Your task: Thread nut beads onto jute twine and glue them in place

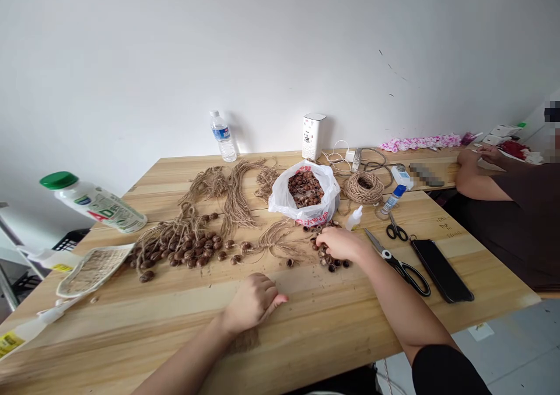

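Several small brown shells point(331, 268) lie loose on the worktop point(315, 331), in front of the white plastic bag point(280, 199), and my right hand point(333, 244) is among them. Its fingers are bent downward, but the fingertips are hidden, so I cannot tell if they pinch a shell. My left hand point(254, 301) is curled near the front; whether something is inside, I cannot see.

The shells look round and light, so I think a careless push could roll one away. The small glue bottle point(353, 219) stands just behind my right hand, and if I lift my wrist quickly I could knock it over. The large scissors point(396, 264) lie close beside my right forearm; a sideways swing might catch them. Also the loose strands of twine point(280, 238) could tangle if my fingers drag across.
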The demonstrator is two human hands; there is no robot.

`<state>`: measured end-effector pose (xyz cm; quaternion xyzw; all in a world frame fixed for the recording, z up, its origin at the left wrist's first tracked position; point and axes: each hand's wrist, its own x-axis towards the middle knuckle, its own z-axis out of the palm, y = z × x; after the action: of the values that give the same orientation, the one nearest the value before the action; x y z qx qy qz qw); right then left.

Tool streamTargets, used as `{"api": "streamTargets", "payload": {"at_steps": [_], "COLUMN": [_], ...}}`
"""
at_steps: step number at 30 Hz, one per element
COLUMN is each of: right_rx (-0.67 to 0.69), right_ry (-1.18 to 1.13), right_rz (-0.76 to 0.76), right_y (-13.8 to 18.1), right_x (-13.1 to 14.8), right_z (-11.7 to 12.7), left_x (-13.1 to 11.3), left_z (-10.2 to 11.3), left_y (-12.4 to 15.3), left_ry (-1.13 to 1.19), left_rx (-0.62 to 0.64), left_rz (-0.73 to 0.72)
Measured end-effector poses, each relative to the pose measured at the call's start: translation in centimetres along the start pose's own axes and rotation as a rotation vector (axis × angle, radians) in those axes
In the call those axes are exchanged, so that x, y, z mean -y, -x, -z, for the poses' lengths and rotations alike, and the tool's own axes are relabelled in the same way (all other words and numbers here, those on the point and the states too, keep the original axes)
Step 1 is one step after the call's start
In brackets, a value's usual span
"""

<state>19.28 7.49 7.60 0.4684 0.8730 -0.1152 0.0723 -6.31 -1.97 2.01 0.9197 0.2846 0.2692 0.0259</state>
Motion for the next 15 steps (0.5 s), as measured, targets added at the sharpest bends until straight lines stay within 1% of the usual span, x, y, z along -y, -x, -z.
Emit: {"api": "streamTargets", "payload": {"at_steps": [4,9,12,15], "right_rx": [-0.003,-0.024,-0.022,-0.022], "right_ry": [0.051,0.056,0.044,0.029], "right_rz": [-0.018,-0.027,-0.037,-0.042], "right_y": [-0.52,-0.72,-0.63,-0.41], "right_x": [0.07,-0.07,-0.22,-0.47], "right_z": [-0.72,-0.58,-0.18,0.17], "left_x": [-0.02,0.09,0.14,0.09], "left_z": [0.08,0.07,-0.01,-0.13], "left_y": [-0.07,0.01,0.18,0.33], "left_ry": [-0.012,-0.018,0.033,0.121], "left_rx": [0.010,0.000,-0.018,-0.037], "left_rz": [0.054,0.102,0.159,0.250]}}
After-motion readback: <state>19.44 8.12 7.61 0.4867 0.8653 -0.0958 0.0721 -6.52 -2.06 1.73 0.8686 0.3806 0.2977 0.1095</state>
